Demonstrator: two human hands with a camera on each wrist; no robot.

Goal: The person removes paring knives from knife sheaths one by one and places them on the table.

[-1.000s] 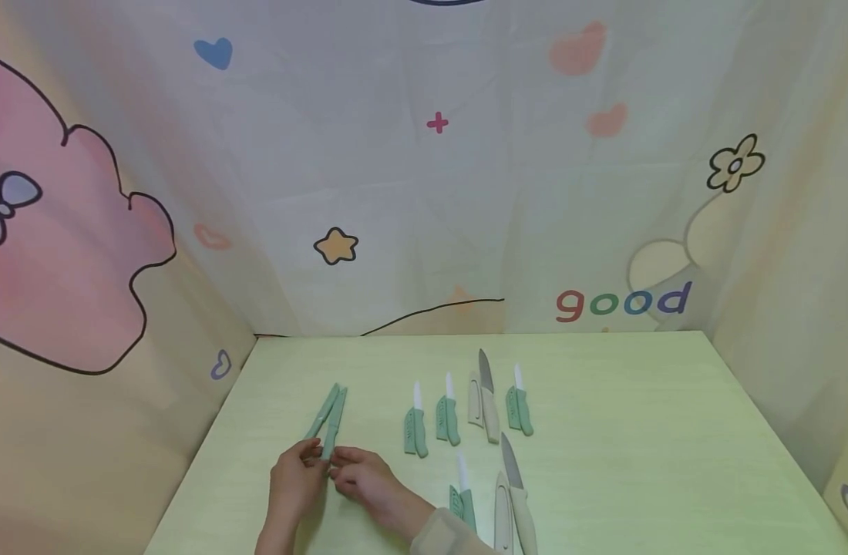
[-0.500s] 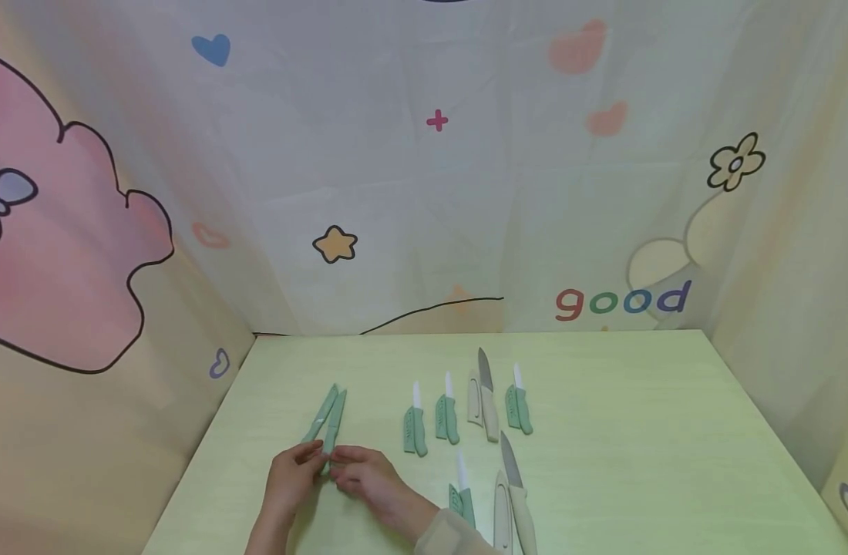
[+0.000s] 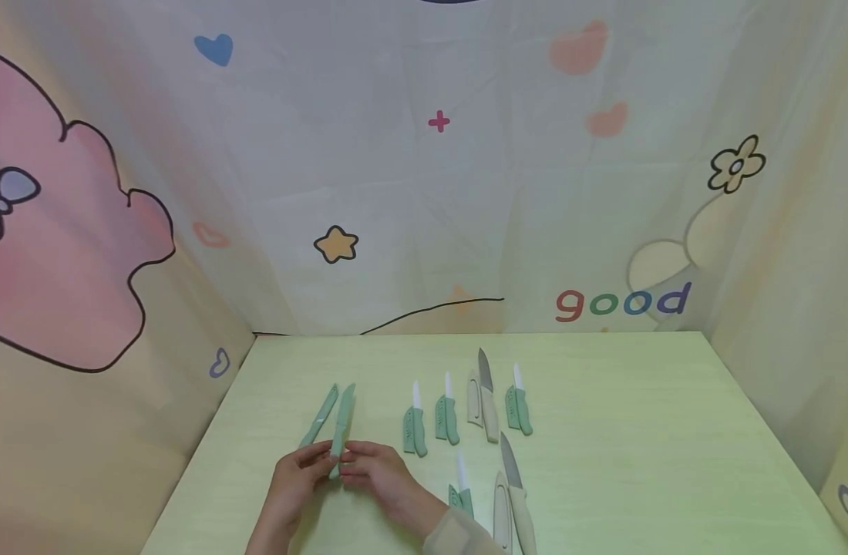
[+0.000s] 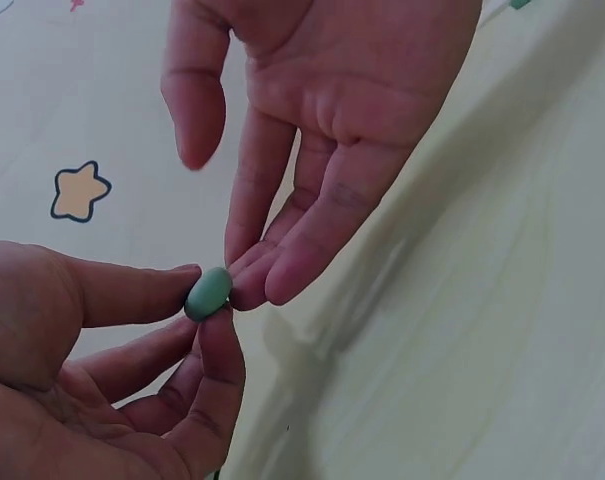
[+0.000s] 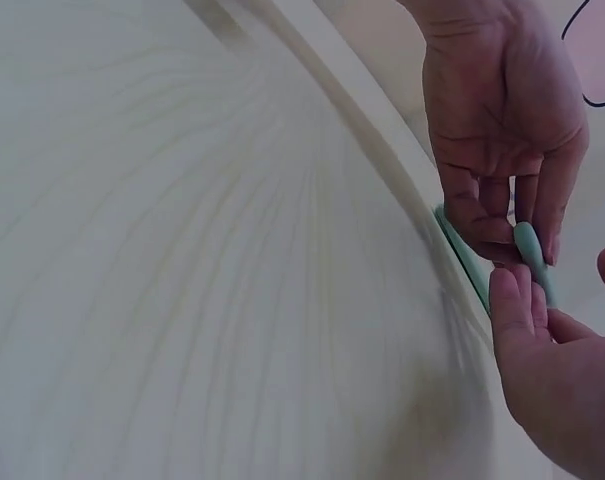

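Note:
In the head view my left hand pinches the handle end of a slim green knife, whose blade part is green as well and points away from me. The left wrist view shows the rounded handle end between the left thumb and fingers. My right hand touches that handle from the right with its fingertips. Its thumb stands apart from the knife, and its fingers are fairly straight. A second slim green knife lies just left of the held one, its near end close to the left hand.
To the right lie several small green knives with white blades, each beside a green sheath. Two cream-handled knives with grey blades lie beside cream sheaths. The pale table ends at a printed curtain.
The held green knife has shifted right, its tip swinging away from the second green knife so the gap widens. Both hands have moved slightly right with it.

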